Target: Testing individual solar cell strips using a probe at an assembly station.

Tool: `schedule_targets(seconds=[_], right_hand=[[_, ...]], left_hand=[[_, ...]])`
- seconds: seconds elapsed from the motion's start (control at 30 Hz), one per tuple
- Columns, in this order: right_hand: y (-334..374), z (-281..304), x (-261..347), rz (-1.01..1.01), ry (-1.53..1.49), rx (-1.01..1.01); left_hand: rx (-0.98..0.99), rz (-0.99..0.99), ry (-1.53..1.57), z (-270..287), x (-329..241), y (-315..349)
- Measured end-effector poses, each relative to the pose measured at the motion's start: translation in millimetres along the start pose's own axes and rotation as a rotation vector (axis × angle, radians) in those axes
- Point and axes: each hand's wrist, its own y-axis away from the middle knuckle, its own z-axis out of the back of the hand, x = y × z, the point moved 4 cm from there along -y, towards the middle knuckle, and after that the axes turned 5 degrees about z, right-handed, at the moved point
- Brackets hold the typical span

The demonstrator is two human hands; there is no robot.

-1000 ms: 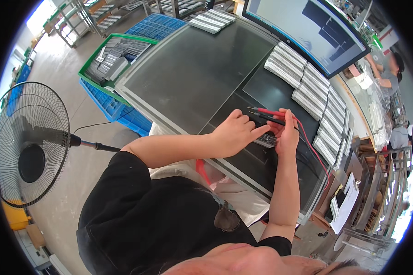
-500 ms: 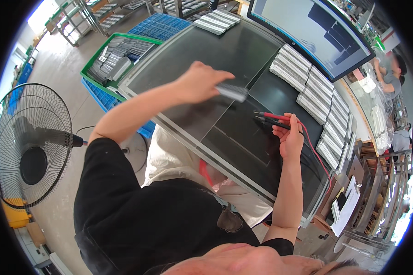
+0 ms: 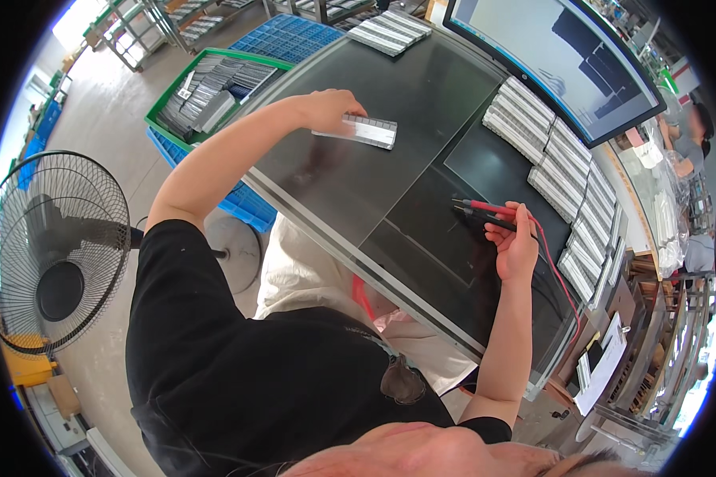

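My left hand [image 3: 331,110] is closed on one end of a short, flat silver-white strip [image 3: 371,131] marked off in segments. The strip is over the left half of the dark tabletop [image 3: 310,179]; whether it touches the surface I cannot tell. My right hand [image 3: 517,245] grips a pair of test probes, one red [image 3: 492,207] and one black [image 3: 479,215], side by side like chopsticks. Their tips point left over the dark table, apart from the strip. A red lead [image 3: 550,266] runs from the probes to the table's near right corner.
Rows of similar strips [image 3: 569,163] line the right side, below a monitor [image 3: 561,63]. More strips [image 3: 390,32] lie at the far edge. To the left, a green crate [image 3: 155,115] of dark strips sits on blue crates [image 3: 282,36]. A fan [image 3: 60,246] stands far left.
My left hand has moved left and slightly away from me with the strip, which is farther from the probes. My right hand has barely shifted, still gripping the probes.
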Motion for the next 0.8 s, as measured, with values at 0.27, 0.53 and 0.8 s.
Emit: schedule_targets(seconds=[0.27,0.53,0.8], right_hand=[[0,0,0,-0.010,0.008,0.011],[-1,-3,1,-0.002,0.031,0.002],[-2,-2,1,-0.008,0.042,-0.016]], left_hand=[[-0.301,0.013,-0.116,-10,-10,17],[-0.578,-0.073,-0.413,-34,-36,37],[-0.691,-0.167,-0.556,-10,15,-7]])
